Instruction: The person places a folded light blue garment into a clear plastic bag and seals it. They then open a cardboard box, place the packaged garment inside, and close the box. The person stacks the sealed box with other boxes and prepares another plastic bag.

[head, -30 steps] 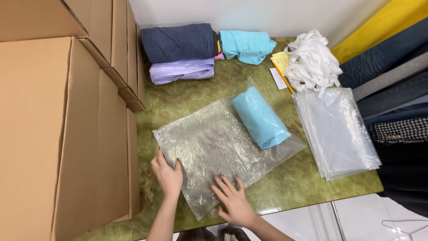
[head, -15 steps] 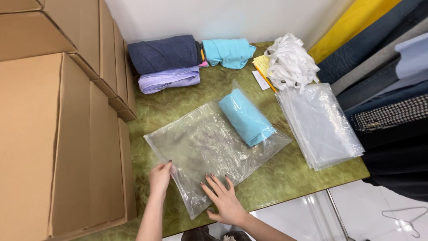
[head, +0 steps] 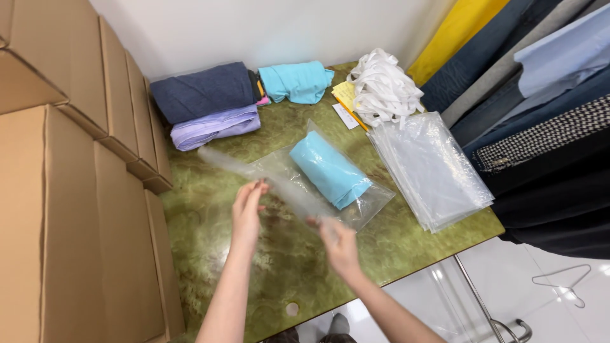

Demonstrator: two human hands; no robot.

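Open green tabletop [head: 279, 267] is left below the two hands' grip. Just past it, the way is blocked by a rolled turquoise cloth [head: 330, 170]; cardboard boxes [head: 70, 216] wall off the left, stacked clear bags [head: 432, 168] the right.

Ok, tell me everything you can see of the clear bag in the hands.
The clear bag is thin, see-through plastic, wrinkled and glossy. Its near edge is lifted off the green table and motion-blurred; the far part lies flat. Inside, toward the far right, sits a rolled light blue cloth. The left hand and right hand pinch the raised edge.
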